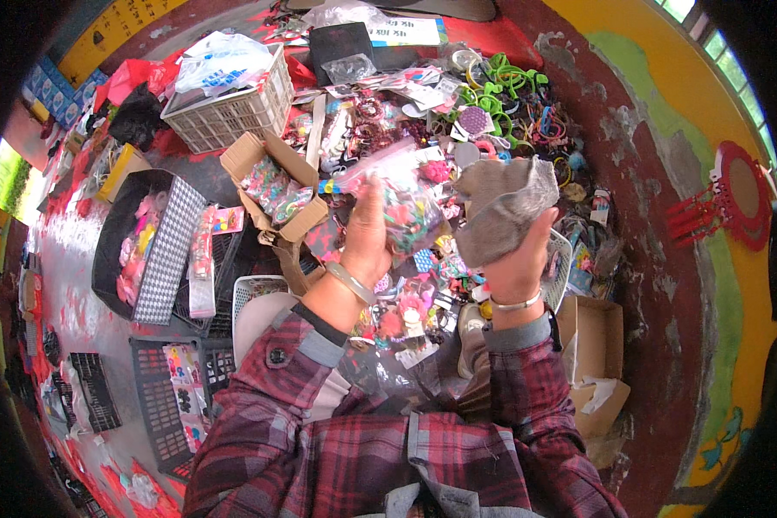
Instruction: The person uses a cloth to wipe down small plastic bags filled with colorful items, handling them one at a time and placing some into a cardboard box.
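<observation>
My left hand [368, 237] is closed round the edge of a clear plastic bag [413, 198] with small, colourful pieces inside. To its right, my right hand [521, 266] grips a worn grey-brown cloth [505, 211], its fingers mostly hidden behind the fabric. Both hands are raised over a heap of hair ties and small trinkets [410, 311]. Just left of the bag stands an open cardboard box [306, 223] holding more small packets of colourful pieces.
A pale plastic crate [233, 112] with white bags on top stands at the far left. Nearer are a houndstooth-patterned box [166, 250] and black trays [160, 388]. Green headbands [505, 82] lie at the back. A cardboard box [594, 341] sits by the right wall.
</observation>
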`<control>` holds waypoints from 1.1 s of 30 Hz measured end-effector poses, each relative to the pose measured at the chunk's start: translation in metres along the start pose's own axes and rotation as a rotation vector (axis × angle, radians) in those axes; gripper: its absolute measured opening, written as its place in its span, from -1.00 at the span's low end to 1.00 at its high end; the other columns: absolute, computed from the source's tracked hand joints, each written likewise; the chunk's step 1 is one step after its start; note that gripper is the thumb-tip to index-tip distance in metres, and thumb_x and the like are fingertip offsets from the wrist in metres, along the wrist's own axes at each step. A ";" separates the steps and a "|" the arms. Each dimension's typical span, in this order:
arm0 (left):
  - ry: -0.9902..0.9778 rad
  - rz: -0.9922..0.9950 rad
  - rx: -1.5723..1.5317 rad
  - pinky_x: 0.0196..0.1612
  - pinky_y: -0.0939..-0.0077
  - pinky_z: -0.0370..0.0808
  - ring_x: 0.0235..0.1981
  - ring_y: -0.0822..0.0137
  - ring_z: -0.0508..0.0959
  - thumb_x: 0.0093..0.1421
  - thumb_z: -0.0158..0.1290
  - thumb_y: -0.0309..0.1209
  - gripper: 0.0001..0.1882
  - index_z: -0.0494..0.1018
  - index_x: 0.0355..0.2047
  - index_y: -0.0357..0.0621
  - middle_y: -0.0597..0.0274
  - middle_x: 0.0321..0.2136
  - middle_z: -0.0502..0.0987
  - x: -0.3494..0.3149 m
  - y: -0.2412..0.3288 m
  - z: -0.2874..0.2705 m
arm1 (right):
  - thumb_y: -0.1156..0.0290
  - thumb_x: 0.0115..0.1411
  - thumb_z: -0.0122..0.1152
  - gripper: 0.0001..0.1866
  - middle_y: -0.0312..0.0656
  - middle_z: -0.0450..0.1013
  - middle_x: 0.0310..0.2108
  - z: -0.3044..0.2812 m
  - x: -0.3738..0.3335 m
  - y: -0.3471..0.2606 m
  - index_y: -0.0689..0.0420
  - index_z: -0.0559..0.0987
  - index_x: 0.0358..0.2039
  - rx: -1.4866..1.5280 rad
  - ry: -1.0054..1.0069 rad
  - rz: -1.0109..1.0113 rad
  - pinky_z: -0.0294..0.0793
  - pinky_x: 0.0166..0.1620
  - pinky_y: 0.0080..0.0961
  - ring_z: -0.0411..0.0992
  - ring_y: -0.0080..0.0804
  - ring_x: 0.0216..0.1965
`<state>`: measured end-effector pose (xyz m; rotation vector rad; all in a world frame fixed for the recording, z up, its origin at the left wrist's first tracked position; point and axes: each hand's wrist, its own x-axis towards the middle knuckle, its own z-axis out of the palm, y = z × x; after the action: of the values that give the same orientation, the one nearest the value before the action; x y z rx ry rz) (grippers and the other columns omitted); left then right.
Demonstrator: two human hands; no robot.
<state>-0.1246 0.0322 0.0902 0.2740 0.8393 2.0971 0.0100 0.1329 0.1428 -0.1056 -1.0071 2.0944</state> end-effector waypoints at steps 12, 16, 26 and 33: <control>-0.431 0.311 0.878 0.00 0.27 0.36 -0.08 0.17 0.45 -0.02 0.06 -0.37 -0.50 0.31 -0.01 -0.13 0.10 -0.10 0.44 -0.013 -0.027 0.012 | 0.02 -0.01 0.21 -0.14 0.13 0.13 0.14 -0.013 -0.008 0.032 0.12 0.08 0.21 -1.326 -0.146 -0.159 0.16 0.12 -0.30 0.15 0.02 0.14; -0.453 0.426 0.964 0.02 0.33 0.36 -0.06 0.15 0.44 0.01 0.07 -0.40 -0.53 0.33 -0.03 -0.20 0.08 -0.10 0.44 -0.018 -0.022 0.015 | 0.12 0.04 0.19 -0.19 0.13 0.25 0.05 -0.010 -0.015 0.037 0.13 0.05 0.21 -1.301 -0.017 -0.166 0.34 -0.03 -0.32 0.33 0.04 -0.01; -0.366 -0.042 -0.101 0.06 0.40 0.31 0.01 0.27 0.38 0.21 -0.08 -0.32 -0.54 0.18 0.10 -0.21 0.15 0.02 0.34 -0.014 -0.038 -0.001 | 0.08 0.30 -0.21 -0.49 -0.22 0.39 -0.16 -0.045 -0.001 0.038 0.28 0.35 0.02 -0.592 0.295 0.050 0.34 -0.12 -0.56 0.35 -0.51 -0.15; -0.461 0.242 0.485 0.04 0.48 0.32 -0.03 0.43 0.37 0.32 -0.27 -0.24 -0.61 0.21 0.05 -0.21 0.23 -0.05 0.36 -0.023 -0.035 0.006 | 0.23 0.10 0.08 -0.40 -0.06 0.26 0.06 -0.012 0.001 0.011 0.19 0.23 0.13 -1.024 -0.100 -0.246 0.19 0.11 -0.46 0.24 -0.31 0.08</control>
<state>-0.0855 0.0319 0.0743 1.1186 1.0510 1.8955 0.0068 0.1374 0.1270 -0.3635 -1.9495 1.2011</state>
